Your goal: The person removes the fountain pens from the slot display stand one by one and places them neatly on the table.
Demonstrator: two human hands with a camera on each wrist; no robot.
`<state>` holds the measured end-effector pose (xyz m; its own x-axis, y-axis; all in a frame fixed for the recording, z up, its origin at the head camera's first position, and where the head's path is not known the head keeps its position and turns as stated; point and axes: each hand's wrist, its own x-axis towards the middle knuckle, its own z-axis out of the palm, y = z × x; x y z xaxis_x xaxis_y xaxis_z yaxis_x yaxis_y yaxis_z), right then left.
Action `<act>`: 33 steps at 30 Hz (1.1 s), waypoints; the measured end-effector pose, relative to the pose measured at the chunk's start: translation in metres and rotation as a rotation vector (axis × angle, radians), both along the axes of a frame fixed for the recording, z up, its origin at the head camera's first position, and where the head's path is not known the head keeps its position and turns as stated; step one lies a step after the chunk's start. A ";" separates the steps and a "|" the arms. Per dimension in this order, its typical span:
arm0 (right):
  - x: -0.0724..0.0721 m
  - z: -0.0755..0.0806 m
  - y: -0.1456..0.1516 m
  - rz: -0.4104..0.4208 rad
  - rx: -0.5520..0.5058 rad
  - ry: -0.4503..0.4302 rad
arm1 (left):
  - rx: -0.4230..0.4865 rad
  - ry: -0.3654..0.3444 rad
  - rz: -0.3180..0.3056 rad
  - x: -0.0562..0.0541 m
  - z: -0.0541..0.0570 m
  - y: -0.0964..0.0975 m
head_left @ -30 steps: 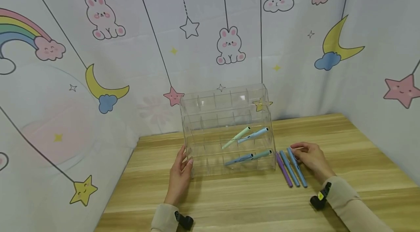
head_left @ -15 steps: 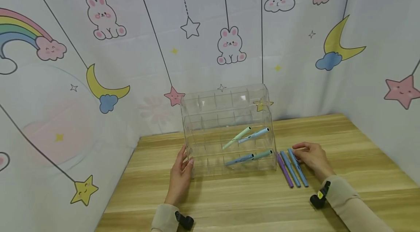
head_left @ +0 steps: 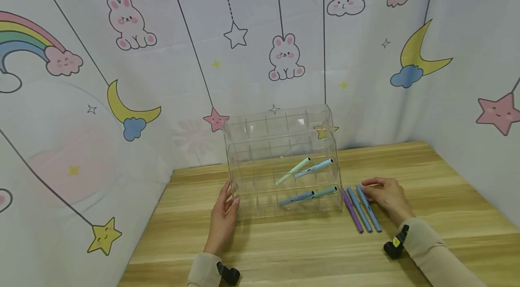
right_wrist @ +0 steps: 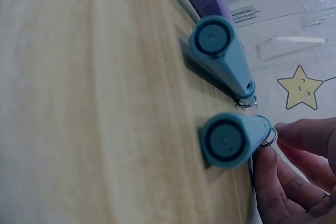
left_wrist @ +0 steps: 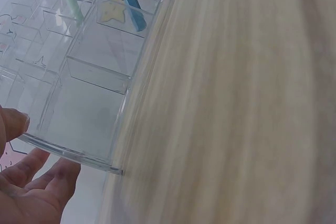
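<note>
A clear acrylic stepped rack [head_left: 248, 208] stands on the wooden table. My left hand [head_left: 222, 219] grips its left side panel, thumb inside and fingers outside in the left wrist view. Right of the rack lie a purple pen [head_left: 352, 211], a blue pen [head_left: 359, 209] and a second blue pen [head_left: 369, 210], side by side. My right hand [head_left: 387, 197] pinches the outermost blue pen near its clip end, thumb at the clip [right_wrist: 270, 135]. Inside the rack, a pale green pen [head_left: 292, 171] and light blue pen [head_left: 314, 168] lean above a darker blue pen [head_left: 297, 197] and grey-green pen [head_left: 326, 191].
A white curtain [head_left: 243, 79] printed with rabbits, stars and moons surrounds the table [head_left: 284, 251] at the back and sides. The rack's upper tiers hold nothing visible. A small black camera [head_left: 228, 273] sits at the left wrist, another camera [head_left: 393, 249] at the right.
</note>
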<state>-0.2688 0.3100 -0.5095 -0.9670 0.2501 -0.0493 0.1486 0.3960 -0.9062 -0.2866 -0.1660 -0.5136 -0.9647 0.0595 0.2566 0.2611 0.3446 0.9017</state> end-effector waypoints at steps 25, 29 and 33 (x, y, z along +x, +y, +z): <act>0.001 0.000 0.000 0.096 0.174 0.017 | 0.004 -0.003 -0.001 0.001 -0.003 -0.001; 0.000 0.000 0.000 0.080 0.183 0.025 | 0.007 -0.003 -0.002 0.000 -0.003 -0.002; 0.000 -0.001 0.001 0.069 0.179 0.022 | 0.007 -0.003 -0.003 -0.001 -0.003 -0.002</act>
<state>-0.2685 0.3106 -0.5102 -0.9824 0.1864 0.0119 0.0962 0.5597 -0.8231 -0.2873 -0.1677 -0.5168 -0.9653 0.0608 0.2540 0.2594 0.3377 0.9048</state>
